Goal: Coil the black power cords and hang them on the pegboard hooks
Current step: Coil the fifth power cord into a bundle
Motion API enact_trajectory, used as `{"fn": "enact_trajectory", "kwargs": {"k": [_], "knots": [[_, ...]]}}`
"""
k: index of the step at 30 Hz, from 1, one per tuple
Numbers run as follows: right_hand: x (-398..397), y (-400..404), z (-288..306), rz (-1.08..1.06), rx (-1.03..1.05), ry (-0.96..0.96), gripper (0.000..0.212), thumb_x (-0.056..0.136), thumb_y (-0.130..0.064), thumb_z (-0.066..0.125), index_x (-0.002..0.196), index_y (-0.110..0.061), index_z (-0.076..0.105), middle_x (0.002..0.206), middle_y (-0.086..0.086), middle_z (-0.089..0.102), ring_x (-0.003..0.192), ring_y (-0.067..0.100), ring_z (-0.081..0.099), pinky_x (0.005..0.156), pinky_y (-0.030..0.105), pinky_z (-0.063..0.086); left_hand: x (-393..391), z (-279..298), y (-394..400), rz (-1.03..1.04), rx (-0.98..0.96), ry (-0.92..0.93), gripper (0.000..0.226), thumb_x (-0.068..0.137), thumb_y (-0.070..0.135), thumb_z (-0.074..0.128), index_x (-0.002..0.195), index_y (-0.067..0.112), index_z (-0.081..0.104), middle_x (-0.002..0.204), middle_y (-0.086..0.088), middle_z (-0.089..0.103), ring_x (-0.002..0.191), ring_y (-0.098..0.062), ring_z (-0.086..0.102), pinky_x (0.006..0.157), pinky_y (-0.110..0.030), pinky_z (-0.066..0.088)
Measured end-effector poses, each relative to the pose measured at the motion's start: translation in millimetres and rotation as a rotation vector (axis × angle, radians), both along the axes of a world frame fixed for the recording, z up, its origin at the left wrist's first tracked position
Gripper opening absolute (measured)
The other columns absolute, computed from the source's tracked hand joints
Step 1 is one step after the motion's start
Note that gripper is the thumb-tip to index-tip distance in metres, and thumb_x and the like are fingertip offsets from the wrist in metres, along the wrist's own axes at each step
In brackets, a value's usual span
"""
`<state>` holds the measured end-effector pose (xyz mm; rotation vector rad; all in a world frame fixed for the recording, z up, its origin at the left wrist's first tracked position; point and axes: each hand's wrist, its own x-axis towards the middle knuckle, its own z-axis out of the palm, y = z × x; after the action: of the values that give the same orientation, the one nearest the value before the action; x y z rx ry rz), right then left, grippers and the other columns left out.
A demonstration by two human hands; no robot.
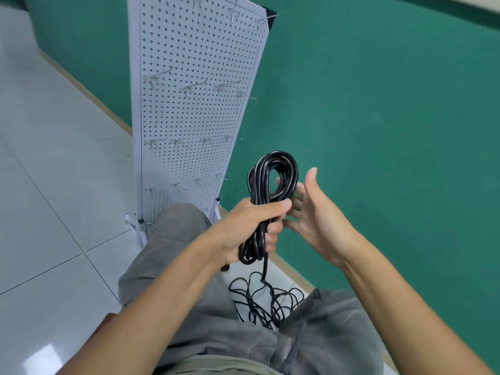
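Observation:
My left hand (pixel 251 226) grips a coiled black power cord (pixel 273 171) around its middle, with loops sticking out above and below the fist. A loose tail of that cord hangs down toward the floor. My right hand (pixel 313 212) is beside the coil with fingers spread and straight, fingertips touching the loop's right side. A tangle of more black cords (pixel 265 301) lies on the floor between my knees. The white pegboard (pixel 189 117) stands just ahead, leaning against the wall, with several bare metal hooks (pixel 189 87) in rows.
A green wall (pixel 378 117) runs behind and right of the pegboard. Pale floor tiles (pixel 54 185) spread to the left. My legs in grey trousers (pixel 173 239) reach to the pegboard's white feet (pixel 135 226).

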<state>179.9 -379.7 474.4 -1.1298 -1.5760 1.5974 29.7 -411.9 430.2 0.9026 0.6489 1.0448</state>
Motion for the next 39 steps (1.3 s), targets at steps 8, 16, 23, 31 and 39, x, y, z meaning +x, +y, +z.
{"fn": "enact_trajectory", "kwargs": {"k": [8,16,23,31,39], "knots": [[-20,-26,-79,0.071,-0.021,-0.045,0.091,0.090,-0.077,0.017,0.126,-0.010,0.066,0.117,0.013,0.075,0.115,0.028,0.069,0.109,0.038,0.046,-34,5,13,0.282,-0.061,-0.142,0.028,0.100,0.032,0.063,0.077,0.019,0.051,0.057,0.007,0.043,0.044,-0.008,0.041,0.046,-0.020,0.037],[-19,-40,-88,0.056,0.238,-0.303,0.026,0.106,-0.019,0.053,0.099,-0.007,0.075,0.098,0.000,0.077,0.094,0.006,0.069,0.082,0.010,0.045,-67,7,23,0.656,-0.074,-0.221,0.030,0.099,0.033,0.067,0.076,0.021,0.053,0.057,0.006,0.044,0.048,-0.010,0.041,0.049,-0.023,0.037],[-30,-47,-58,0.064,0.469,-0.443,0.038,0.103,-0.009,0.055,0.074,-0.032,0.064,0.073,-0.011,0.066,0.059,-0.001,0.050,0.062,0.012,0.036,-73,-10,30,0.985,-0.007,0.105,0.038,0.098,0.036,0.068,0.066,0.020,0.056,0.056,0.005,0.052,0.052,-0.014,0.046,0.057,-0.033,0.040],[-32,-38,-13,0.076,0.617,-0.380,0.032,0.104,-0.003,0.047,0.119,-0.030,0.057,0.088,-0.009,0.073,0.088,0.019,0.064,0.087,0.035,0.052,-25,-21,27,0.796,0.143,0.319,0.048,0.099,0.032,0.067,0.059,0.018,0.044,0.049,0.006,0.043,0.047,-0.016,0.040,0.050,-0.028,0.036],[-16,-25,-5,-0.262,0.583,-0.267,0.041,0.082,0.000,0.080,0.096,-0.019,0.046,0.099,-0.016,0.062,0.065,0.019,0.072,0.064,0.026,0.054,10,-20,7,0.510,0.092,0.179,0.056,0.093,0.067,0.052,0.060,0.023,0.063,0.055,0.004,0.056,0.052,-0.017,0.052,0.062,-0.034,0.042]]}}
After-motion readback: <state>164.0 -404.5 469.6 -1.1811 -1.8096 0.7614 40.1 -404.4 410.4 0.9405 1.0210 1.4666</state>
